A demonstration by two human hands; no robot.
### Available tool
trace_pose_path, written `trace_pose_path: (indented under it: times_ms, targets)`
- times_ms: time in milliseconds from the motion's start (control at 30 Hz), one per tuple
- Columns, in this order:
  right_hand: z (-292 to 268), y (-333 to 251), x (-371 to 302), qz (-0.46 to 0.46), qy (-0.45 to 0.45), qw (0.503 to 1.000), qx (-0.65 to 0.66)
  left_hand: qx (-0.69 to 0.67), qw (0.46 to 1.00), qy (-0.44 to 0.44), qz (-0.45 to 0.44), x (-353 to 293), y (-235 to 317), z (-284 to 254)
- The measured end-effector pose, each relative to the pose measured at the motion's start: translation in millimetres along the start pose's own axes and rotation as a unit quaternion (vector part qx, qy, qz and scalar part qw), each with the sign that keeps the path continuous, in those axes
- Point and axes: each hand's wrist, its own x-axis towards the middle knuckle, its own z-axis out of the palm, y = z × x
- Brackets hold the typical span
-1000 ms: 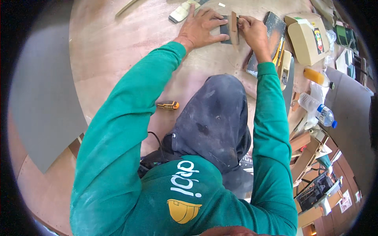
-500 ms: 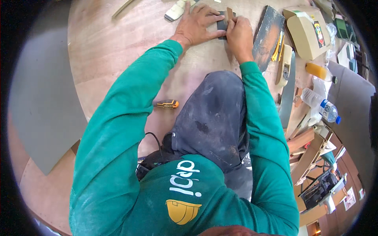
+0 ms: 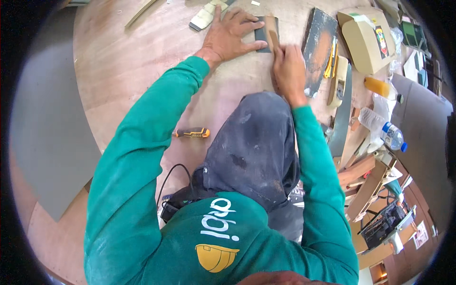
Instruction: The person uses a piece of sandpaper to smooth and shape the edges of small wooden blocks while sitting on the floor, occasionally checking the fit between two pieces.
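Note:
A small dark grey sheet (image 3: 261, 36), resembling sandpaper, lies on the pale wooden surface ahead of my knee. My left hand (image 3: 230, 35) is spread, with its thumb and a fingertip on the sheet's left edge. In the fingers of my right hand (image 3: 289, 69), which is smeared by motion, is a thin brown strip (image 3: 271, 29), seemingly wood. The strip lies along the right part of the sheet, pointing away from me. My right fingers are just off the sheet's near right corner and hide the strip's near end.
Right of my hands are a dark worn board (image 3: 319, 50), yellow cutter knives (image 3: 331, 58), a hand plane (image 3: 338, 81) and a cardboard box (image 3: 365, 40). Juice (image 3: 378, 87) and water bottles (image 3: 384, 128) lie beyond. An orange-black handled tool (image 3: 192, 132) rests near my left forearm.
My right hand has slid toward me with the brown strip, uncovering more of the strip and the sheet. My left hand stays spread at the sheet's left edge. The view has shifted slightly.

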Motion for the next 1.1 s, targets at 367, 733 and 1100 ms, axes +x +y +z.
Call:
trace_pose_path:
  times_ms: [367,733,1100]
  targets:
    - [1.8,-1.2,1.1,-0.014,0.007,1.000,-0.018,0.000,1.000,0.014,0.008,2.5,3.4,-1.8]
    - [4.3,0.1,3.0,-0.020,0.027,0.999,-0.006,-0.001,1.000,0.015,0.009,1.1,1.6,-1.7]
    - [-2.3,-2.6,-0.7,0.010,0.003,1.000,-0.008,0.000,1.000,0.021,0.015,3.4,2.4,-0.9]
